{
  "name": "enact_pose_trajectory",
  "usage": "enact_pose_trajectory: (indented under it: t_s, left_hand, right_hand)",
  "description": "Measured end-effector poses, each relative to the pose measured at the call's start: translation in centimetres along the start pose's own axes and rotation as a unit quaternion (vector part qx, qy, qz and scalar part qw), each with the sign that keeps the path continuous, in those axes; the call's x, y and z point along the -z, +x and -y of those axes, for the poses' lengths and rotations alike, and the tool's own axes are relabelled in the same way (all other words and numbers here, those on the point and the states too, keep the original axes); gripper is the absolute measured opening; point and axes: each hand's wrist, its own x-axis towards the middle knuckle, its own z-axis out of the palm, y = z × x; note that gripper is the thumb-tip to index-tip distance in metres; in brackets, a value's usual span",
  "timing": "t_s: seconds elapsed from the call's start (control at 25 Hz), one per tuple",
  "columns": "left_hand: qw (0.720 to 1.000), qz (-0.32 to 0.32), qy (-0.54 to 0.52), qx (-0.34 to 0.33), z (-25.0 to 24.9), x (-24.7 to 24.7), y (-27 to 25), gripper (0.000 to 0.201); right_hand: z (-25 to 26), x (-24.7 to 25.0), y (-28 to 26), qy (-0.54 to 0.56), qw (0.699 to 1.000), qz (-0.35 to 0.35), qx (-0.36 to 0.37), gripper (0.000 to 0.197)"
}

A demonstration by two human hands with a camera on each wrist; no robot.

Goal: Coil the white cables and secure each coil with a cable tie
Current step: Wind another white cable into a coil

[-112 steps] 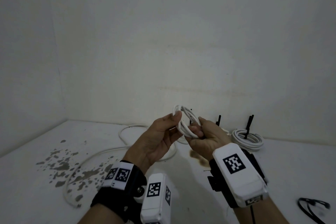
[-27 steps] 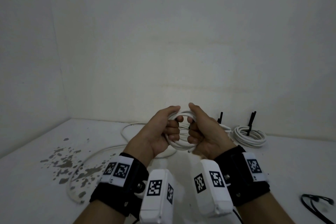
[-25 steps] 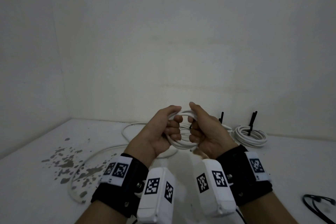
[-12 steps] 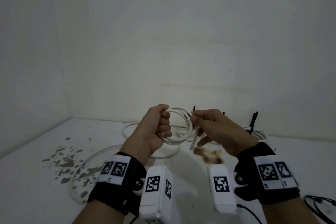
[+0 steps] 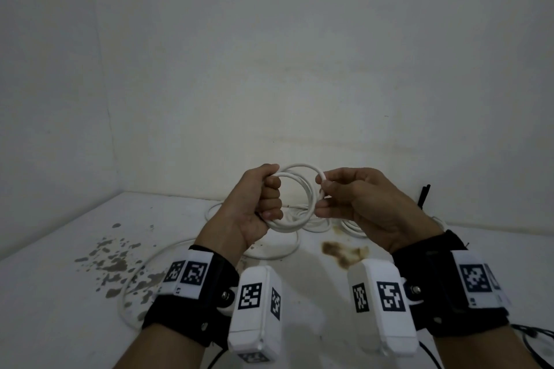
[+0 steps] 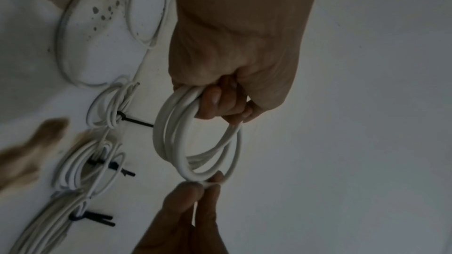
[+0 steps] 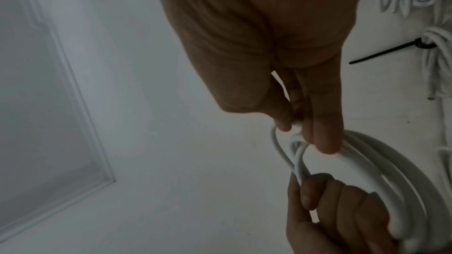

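Partly hidden by fingers, the white coil (image 5: 295, 198) sits in left hand (image 5: 254, 204)'s fisted grip, right hand (image 5: 359, 201) pinching.

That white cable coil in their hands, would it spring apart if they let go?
Probably somewhat. The coil holds round loops, so it looks fairly stiff and springy, and its loops already spread unevenly. No tie binds it: the left hand grips one side, the right hand pinches the other. It likely weighs little.

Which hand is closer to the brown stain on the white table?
Right. The right hand hangs almost directly above the brown stain; the left hand is off to the stain's left.
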Motion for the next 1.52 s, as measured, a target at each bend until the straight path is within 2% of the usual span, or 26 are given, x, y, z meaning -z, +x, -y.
enact_pose_trajectory:
  t_s: [0.12,0.28,0.4,0.56,0.72,0.84,0.92,1.12,1.32,1.52]
  left_hand:
    - [1.0,0.003,0.006,0.002,-0.1,0.1,-0.1,0.046]
    - [1.0,0.006,0.026,0.002,-0.4,0.4,-0.3,0.047]
    - [1.0,0.003,0.011,-0.002,-0.6,0.6,-0.3,0.048]
    - [0.999,0.005,-0.033,0.006,-0.7,0.6,-0.1,0.045]
    - [0.999,0.005,-0.052,0.012,-0.5,0.4,-0.1,0.047]
    - [0.999,0.007,-0.045,0.008,-0.4,0.1,-0.3,0.047]
    - [0.999,0.008,-0.04,0.008,-0.4,-0.1,-0.3,0.047]
    - [1.0,-0.004,-0.031,0.002,-0.4,-0.1,-0.3,0.045]
    - [1.0,-0.009,-0.024,-0.003,-0.1,-0.5,-0.5,0.046]
    - [1.0,0.009,0.001,-0.003,-0.3,-0.8,-0.5,0.049]
  right_hand:
    - [-0.3,-0.5,0.3,0.012,1.0,-0.008,0.004,0.014]
    - [-1.0,-0.7,0.8,-0.004,0.999,-0.019,0.046,0.012]
    - [-1.2,-0.4,0.5,0.002,0.998,0.016,0.062,0.011]
    - [-1.6,0.1,0.3,-0.026,0.998,0.053,0.003,0.01]
    - [-2.0,-0.8,0.4,0.065,0.992,0.078,-0.081,0.005]
    - [-1.9,-1.5,0.4,0.119,0.985,0.066,-0.11,0.033]
    - [-2.1,-1.8,0.6,0.105,0.989,0.04,-0.092,0.041]
    - [-2.7,-2.2,0.8,0.13,0.991,0.022,-0.036,0.021]
    - [-2.5,-1.2,0.8,0.11,0.991,0.063,-0.044,0.024]
    - [-1.8,-1.0,0.7,0.077,0.994,0.043,-0.071,0.02]
